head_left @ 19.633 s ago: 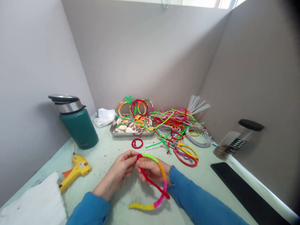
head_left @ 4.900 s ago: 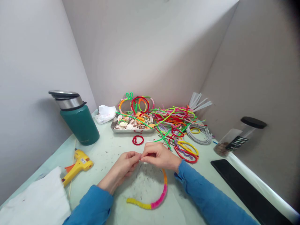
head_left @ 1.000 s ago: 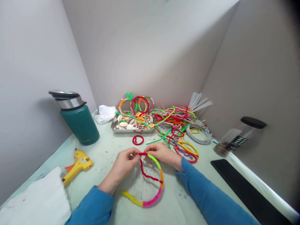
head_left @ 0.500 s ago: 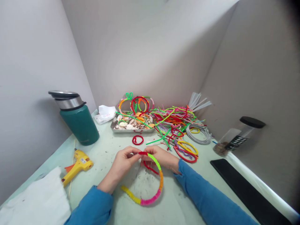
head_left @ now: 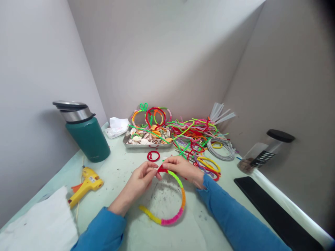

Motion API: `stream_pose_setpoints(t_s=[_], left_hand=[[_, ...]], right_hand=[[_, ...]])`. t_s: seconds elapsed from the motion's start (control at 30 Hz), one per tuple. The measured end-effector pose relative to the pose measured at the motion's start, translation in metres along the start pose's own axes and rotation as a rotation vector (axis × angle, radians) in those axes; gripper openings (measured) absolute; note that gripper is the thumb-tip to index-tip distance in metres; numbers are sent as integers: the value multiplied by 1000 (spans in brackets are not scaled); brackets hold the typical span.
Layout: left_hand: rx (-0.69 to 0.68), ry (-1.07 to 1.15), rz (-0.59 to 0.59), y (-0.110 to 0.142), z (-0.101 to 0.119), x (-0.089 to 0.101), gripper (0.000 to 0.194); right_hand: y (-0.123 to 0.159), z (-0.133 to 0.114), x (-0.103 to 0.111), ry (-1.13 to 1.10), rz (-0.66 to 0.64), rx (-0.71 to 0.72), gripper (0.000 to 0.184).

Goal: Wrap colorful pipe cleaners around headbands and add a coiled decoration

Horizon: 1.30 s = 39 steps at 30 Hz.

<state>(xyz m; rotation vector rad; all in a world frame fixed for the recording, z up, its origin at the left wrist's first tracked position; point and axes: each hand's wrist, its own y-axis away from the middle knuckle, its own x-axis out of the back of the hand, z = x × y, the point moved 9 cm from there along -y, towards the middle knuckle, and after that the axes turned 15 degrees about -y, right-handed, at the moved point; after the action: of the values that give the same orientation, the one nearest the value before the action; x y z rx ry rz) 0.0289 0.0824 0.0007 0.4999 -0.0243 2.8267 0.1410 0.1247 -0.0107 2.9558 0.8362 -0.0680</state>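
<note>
held chenille hoop (head_left: 183, 198): 1 | glue gun (head_left: 87, 185): 1 | insulated bottle (head_left: 89, 139): 1 | shell-filled metal tray (head_left: 148, 146): 1 | clear jar (head_left: 263, 157): 1 | grey wire coil (head_left: 224, 158): 1 | hands (head_left: 140, 183): 2

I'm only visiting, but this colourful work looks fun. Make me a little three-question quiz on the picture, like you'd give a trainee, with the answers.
1. Open question: What does the metal tray hold?
2. True or false: The teal bottle and the yellow glue gun are both on the person's left.
3. Put in order: The fuzzy arc starts red at the left hand and right hand. Order its other colours from there to the free end: pink, yellow, orange, green.

Key:
1. Mostly shells.
2. True.
3. Green, orange, pink, yellow.
</note>
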Motion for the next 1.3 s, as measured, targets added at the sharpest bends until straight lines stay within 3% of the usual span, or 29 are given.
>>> stream_pose_setpoints(t_s=[0.33,0.57,0.87,1.03,1.17,1.3], left_hand=[[92,6,-190,6,-11,-17,29],[128,-46,-177,6,-16,-18,31],[280,100,-117,5,-29,-14,29],[310,98,-85,6,-28,-11,37],[287,34,-59,4,-25,-8,40],[239,4,-16,3,-21,-4,38]], right_hand=[[0,-22,-7,192,60,200,13],[10,-41,-15,325,70,372,12],[29,-60,-52,603,-205,595,14],[31,-57,-55,690,-237,593,16],[30,-59,-50,572,-210,553,24],[17,-54,-14,279,58,418,39]])
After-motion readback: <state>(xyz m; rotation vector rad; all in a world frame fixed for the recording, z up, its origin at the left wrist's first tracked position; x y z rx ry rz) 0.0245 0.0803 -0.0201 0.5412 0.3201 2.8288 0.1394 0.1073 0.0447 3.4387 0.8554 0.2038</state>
